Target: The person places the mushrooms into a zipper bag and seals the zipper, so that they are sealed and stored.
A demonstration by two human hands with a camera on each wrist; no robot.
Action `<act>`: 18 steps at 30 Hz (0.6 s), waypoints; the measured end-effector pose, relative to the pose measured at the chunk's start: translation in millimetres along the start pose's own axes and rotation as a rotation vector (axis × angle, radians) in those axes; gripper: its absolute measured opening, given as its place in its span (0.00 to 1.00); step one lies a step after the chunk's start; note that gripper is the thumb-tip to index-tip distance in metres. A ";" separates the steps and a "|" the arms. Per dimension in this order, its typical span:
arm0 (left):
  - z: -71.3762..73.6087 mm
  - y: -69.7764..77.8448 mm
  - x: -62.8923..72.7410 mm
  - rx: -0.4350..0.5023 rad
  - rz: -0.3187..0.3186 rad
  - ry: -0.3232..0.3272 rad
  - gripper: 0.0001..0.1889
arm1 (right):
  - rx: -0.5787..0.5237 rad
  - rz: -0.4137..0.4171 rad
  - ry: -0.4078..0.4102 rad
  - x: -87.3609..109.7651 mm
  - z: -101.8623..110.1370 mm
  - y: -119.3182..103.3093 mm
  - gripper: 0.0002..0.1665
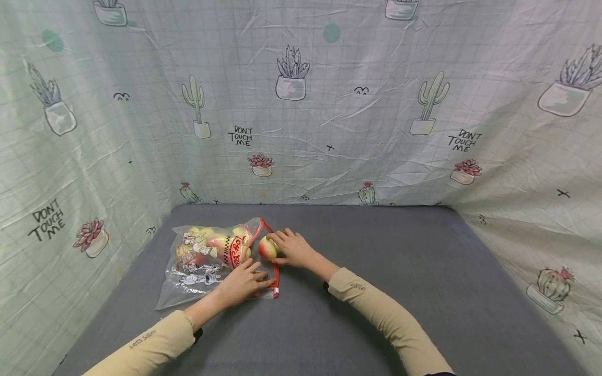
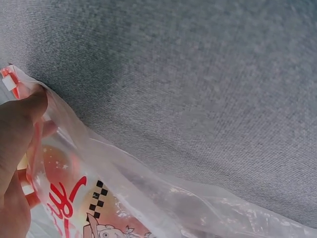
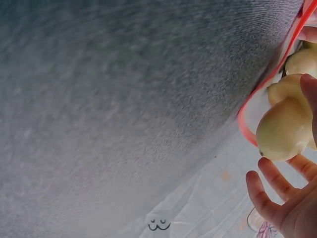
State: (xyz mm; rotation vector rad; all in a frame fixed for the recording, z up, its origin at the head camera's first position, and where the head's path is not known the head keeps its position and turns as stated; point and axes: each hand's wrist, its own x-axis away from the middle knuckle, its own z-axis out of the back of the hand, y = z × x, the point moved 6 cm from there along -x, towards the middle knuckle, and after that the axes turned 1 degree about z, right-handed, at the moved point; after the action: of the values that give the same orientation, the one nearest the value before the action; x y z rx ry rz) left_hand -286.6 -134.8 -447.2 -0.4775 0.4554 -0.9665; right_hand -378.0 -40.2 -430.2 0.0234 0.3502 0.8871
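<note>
A clear zip bag (image 1: pixel 199 271) with red edging, printed figures and red lettering lies on its side at the left of the table, several yellow-red fruits inside it. My left hand (image 1: pixel 242 284) grips the near edge of its mouth, close to the white slider; in the left wrist view the thumb (image 2: pixel 34 104) presses on the plastic. At the opening, my right hand (image 1: pixel 293 249) holds a red-and-yellow peach (image 1: pixel 267 248) between thumb and fingers. The right wrist view shows this peach (image 3: pixel 282 130) looking pale yellow, other fruits behind it, and some fingers (image 3: pixel 260 196) spread away from it.
A dark grey table (image 1: pixel 376 271) extends to the right of the bag. Behind it and along both sides hangs a pale curtain (image 1: pixel 324 115) printed with potted cacti and lettering.
</note>
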 end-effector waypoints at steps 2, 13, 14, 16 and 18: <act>-0.6 -0.1 0.3 0.000 -0.005 0.014 0.25 | -0.007 0.007 0.005 -1.3 -1.0 -1.6 0.40; -0.6 2.0 1.9 -0.005 -0.023 0.076 0.24 | 0.027 0.031 0.019 -8.6 -8.6 -7.9 0.39; 0.1 2.3 2.2 -0.003 -0.022 0.085 0.24 | 0.038 0.029 0.015 -9.2 -9.1 -8.8 0.39; 0.5 2.7 3.0 0.003 -0.019 0.099 0.23 | 0.065 0.021 0.009 -10.6 -10.0 -10.3 0.39; 0.2 3.1 3.3 0.003 -0.017 0.109 0.22 | 0.076 0.018 -0.004 -11.7 -11.6 -11.5 0.39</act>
State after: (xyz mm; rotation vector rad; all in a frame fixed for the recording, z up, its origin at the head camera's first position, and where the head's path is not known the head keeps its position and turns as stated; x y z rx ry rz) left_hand -282.8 -136.1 -449.2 -0.4276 0.5483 -1.0130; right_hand -379.6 -57.8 -439.6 0.0981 0.3801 0.8910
